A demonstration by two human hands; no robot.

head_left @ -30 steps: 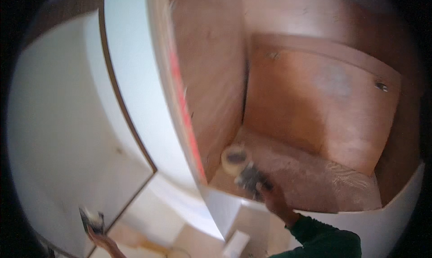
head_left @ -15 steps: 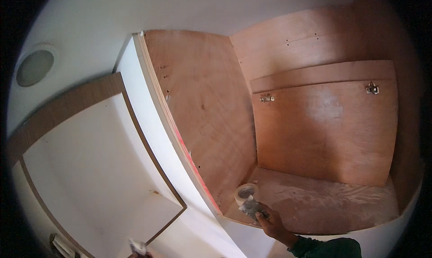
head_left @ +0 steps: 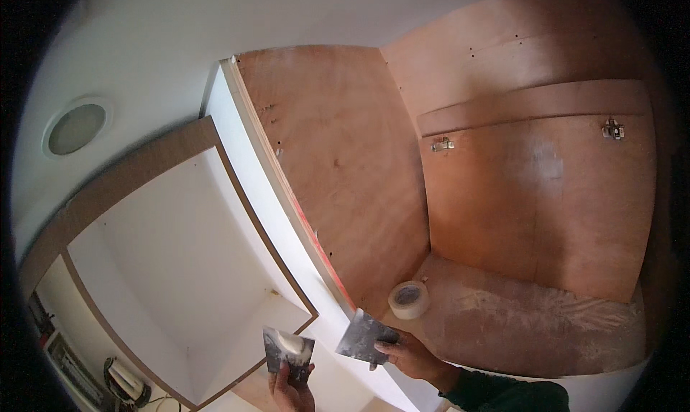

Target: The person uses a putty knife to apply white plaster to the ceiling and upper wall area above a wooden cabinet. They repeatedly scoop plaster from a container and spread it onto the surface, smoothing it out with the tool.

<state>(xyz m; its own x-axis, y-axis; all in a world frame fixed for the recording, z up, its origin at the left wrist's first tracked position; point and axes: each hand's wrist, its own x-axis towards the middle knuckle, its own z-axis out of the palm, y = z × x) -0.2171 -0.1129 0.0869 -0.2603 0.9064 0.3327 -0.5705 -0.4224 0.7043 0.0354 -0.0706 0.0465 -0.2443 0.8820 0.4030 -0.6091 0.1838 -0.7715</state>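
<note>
My left hand (head_left: 291,394) grips a dark putty knife (head_left: 277,354) from below, its broad flat blade turned up. White putty (head_left: 293,346) lies in a smear on that blade. Beside it, my right hand (head_left: 413,356) is closed on a second putty knife (head_left: 363,334), a flat grey blade with pale smudges that points left. The two blades are close but apart, in front of the white edge of the plywood cabinet. A roll of masking tape (head_left: 408,301) lies on the cabinet floor, just beyond my right hand.
The open plywood cabinet (head_left: 330,175) has a dusty floor (head_left: 496,326). A loose board (head_left: 532,203) with two metal hinges leans inside it. To the left is a white recess with a brown frame (head_left: 262,250). A round ceiling light (head_left: 77,129) and an electric kettle (head_left: 126,382) are farther left.
My left hand has risen into view with its putty-covered knife. My right hand has moved left and down, away from the tape roll, toward the left knife. The view has shifted slightly.
</note>
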